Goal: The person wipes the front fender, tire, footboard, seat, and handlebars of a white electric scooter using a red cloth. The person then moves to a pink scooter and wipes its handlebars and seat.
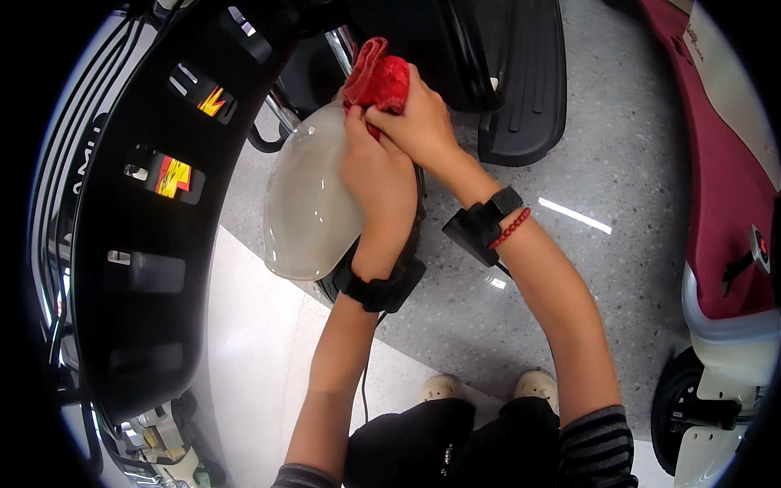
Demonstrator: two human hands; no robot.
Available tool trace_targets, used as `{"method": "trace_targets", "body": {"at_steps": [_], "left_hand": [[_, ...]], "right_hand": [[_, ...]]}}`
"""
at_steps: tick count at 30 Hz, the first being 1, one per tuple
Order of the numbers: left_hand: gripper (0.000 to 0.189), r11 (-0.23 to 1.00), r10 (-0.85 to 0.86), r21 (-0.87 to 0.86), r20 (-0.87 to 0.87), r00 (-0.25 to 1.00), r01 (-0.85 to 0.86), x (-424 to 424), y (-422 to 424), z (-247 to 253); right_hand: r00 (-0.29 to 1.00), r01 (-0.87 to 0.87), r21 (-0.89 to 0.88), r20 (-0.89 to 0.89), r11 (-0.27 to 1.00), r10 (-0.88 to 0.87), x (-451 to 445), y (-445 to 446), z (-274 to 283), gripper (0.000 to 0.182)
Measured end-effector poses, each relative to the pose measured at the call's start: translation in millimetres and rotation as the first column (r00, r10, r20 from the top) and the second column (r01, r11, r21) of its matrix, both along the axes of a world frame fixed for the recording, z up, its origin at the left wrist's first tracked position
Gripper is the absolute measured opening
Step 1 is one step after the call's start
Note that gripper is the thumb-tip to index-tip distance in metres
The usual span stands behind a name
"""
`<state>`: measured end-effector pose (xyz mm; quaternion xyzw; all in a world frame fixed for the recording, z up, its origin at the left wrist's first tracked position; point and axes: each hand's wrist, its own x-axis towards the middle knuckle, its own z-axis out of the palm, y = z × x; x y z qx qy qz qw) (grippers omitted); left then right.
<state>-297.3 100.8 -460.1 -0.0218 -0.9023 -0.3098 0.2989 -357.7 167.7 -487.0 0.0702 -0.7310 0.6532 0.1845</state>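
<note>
A crumpled red cloth [381, 79] is bunched up in front of me, over the far end of a glossy cream fender [311, 201]. My right hand [424, 116] grips the cloth from the right side. Close against it, my left hand [381, 171] pinches the cloth's lower edge, its thumb and fingertips partly hidden. The back of my left hand covers the fender's right side. Each wrist wears a black strapped device, and a red bead bracelet circles the right forearm.
On the left stands a black slotted panel [201, 238] with yellow-and-red stickers. Black ribbed footboard [525, 91] lies beyond my hands. A maroon and cream vehicle [726, 183] with a black wheel [674, 415] is at the right. Speckled grey floor [622, 274] meets white flooring [262, 341].
</note>
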Motion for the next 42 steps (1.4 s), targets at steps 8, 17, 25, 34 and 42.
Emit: {"method": "trace_targets", "body": {"at_steps": [8, 17, 25, 34, 42], "left_hand": [[0.035, 0.976, -0.006, -0.218, 0.03, 1.0, 0.012, 4, -4, 1], [0.036, 0.958, -0.157, -0.257, -0.113, 0.981, 0.124, 14, -7, -29], [0.045, 0.955, -0.218, -0.134, 0.291, 0.931, 0.265, 52, -14, -69], [0.05, 0.963, -0.247, 0.034, 0.522, 0.816, 0.269, 70, -26, -91], [0.073, 0.901, -0.383, 0.37, 0.436, 0.815, 0.226, 50, -10, -73]], "right_hand": [[0.997, 0.071, 0.065, -0.028, 0.995, -0.069, 11, 2, -1, 0.058], [0.996, 0.094, 0.045, 0.008, 0.995, -0.094, 30, 10, -19, 0.053], [0.97, 0.03, 0.064, 0.24, 0.997, -0.045, 68, 20, -83, 0.055], [0.919, -0.031, 0.081, 0.395, 0.996, -0.004, 91, 17, -114, 0.051], [0.921, -0.008, 0.176, 0.384, 0.984, -0.061, 99, 51, -109, 0.052]]}}
